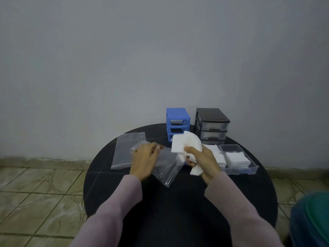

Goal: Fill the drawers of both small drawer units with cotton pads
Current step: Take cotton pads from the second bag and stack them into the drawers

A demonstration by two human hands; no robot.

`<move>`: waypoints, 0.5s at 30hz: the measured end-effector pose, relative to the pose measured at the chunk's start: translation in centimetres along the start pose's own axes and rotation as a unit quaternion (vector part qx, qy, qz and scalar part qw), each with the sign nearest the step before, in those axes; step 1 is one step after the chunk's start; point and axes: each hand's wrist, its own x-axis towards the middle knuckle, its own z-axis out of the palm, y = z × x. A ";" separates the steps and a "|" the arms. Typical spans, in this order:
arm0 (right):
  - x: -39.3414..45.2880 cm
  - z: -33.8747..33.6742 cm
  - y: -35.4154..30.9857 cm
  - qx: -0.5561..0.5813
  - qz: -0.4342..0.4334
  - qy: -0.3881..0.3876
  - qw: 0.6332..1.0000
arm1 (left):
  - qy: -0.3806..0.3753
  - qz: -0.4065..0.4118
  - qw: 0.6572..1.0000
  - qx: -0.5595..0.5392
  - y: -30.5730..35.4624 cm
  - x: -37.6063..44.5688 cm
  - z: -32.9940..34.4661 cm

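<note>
My right hand [203,160] grips a thick bundle of white cotton pads [187,144] above the round black table [178,202]. My left hand [145,157] holds a clear plastic bag [168,168] just left of the pads. Behind the pads stand a small blue drawer unit [177,120] with its drawer slots open and a black drawer unit [211,125] with clear drawers shut. To the right lies a clear drawer tray [249,169] holding a stack of white pads [237,158]. More pads [216,152] lie beside the tray, partly hidden by my right hand.
A second clear plastic bag [124,152] lies flat on the table's left side. A grey wall rises right behind the table. Tiled floor [41,193] surrounds the table, and a teal-blue object [311,220] sits at the lower right corner.
</note>
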 end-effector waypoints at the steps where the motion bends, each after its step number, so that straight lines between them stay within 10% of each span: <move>1: -0.1 -0.2 -0.1 0.000 -0.010 0.002 1.000 | -0.024 -0.023 0.991 -0.131 1.5 0.0 0.0; 5: -0.2 -0.8 -0.3 -0.013 -0.037 -0.014 0.999 | -0.122 -0.059 0.930 -0.342 6.0 -0.3 0.7; 15: -0.3 -3.4 -0.1 -0.034 -0.087 0.014 0.995 | -0.049 -0.098 0.879 -0.465 7.7 -0.2 4.0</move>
